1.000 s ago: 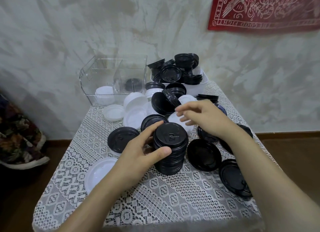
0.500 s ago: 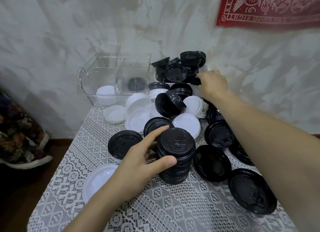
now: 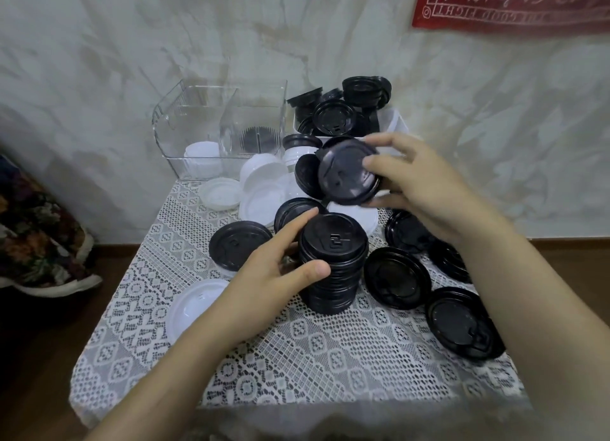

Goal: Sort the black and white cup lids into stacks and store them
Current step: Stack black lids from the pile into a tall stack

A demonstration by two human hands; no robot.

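Lace-covered table (image 3: 297, 358) vs. plaster wall. Clear bin (image 3: 198, 127) at back holds few lids, so storing barely begun. Black stack (image 3: 333, 265) at centre, your left hand (image 3: 274, 275) gripping its side; many loose lids (image 3: 397, 277) around it. Your right hand (image 3: 419, 183) pinches one black lid (image 3: 343, 173) just above the stack.

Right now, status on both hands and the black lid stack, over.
Left hand grips black stack. Right hand holds one black lid, tilted, above it. Loose lids around; nothing between lid and stack.

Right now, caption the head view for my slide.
Left hand steadies the black lid stack; right hand holds another black lid, tilted.
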